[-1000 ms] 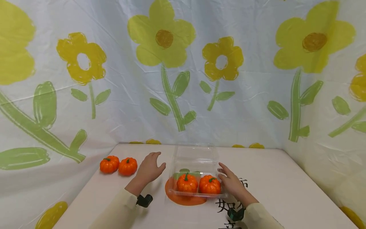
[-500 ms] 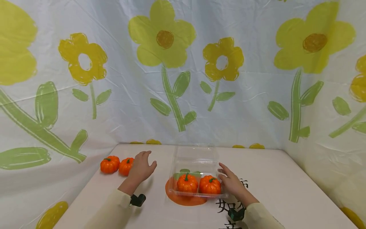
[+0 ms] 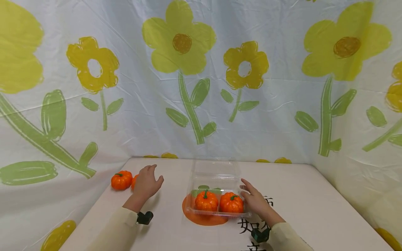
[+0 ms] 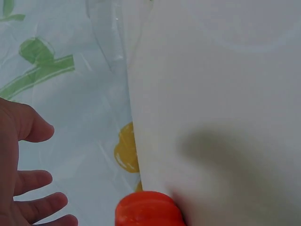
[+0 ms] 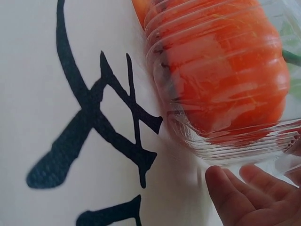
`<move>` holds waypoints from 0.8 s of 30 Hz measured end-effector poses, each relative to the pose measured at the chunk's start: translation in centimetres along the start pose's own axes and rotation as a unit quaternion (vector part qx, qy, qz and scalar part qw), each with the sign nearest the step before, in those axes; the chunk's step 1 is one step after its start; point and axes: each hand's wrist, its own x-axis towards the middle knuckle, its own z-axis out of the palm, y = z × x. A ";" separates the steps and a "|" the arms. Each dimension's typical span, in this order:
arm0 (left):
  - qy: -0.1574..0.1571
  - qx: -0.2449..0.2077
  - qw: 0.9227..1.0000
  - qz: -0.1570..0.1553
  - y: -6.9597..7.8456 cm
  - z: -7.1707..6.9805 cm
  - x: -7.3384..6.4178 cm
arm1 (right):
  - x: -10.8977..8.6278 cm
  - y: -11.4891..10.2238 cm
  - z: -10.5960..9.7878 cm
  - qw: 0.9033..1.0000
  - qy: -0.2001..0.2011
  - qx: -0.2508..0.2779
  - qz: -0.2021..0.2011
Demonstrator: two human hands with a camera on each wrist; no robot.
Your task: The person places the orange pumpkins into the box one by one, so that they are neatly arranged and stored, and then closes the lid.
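A clear plastic clamshell box (image 3: pixel 245 214) stands on the table with its lid (image 3: pixel 216 168) tipped back. Inside it sit two small orange pumpkins with green stems, one on the left (image 3: pixel 206 201) and one on the right (image 3: pixel 231 203). My right hand (image 3: pixel 255 201) is at the box's right side, fingers loosely extended; in the right wrist view the fingertips (image 5: pixel 217 181) are right at the ribbed wall. My left hand (image 3: pixel 146 184) has its fingers spread and holds nothing. It partly covers a loose pumpkin (image 3: pixel 134 182), whose top (image 4: pixel 149 210) shows in the left wrist view.
Another loose pumpkin (image 3: pixel 121 180) lies at the far left of the table. An orange printed shape (image 3: pixel 201 220) is under the box, and black characters (image 3: pixel 246 226) mark the cloth at its right. A flowered curtain (image 3: pixel 270 132) surrounds the table's back and sides.
My left hand has moved leftward, away from the box, and now overlaps the nearer loose pumpkin. The right hand and the box stay in place.
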 end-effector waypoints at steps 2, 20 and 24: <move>-0.004 0.017 1.000 -0.005 -0.5 0.1 0.0 | 0.0 0.1 0.0 1.000 0.000 -0.001 -0.004; -0.036 0.020 0.998 -0.042 -3.0 -1.0 0.0 | 0.1 0.5 -0.1 1.000 0.004 0.004 -0.006; -0.041 -0.006 0.997 -0.060 -3.6 -0.8 0.0 | 0.1 0.5 -0.1 1.000 0.003 0.002 -0.007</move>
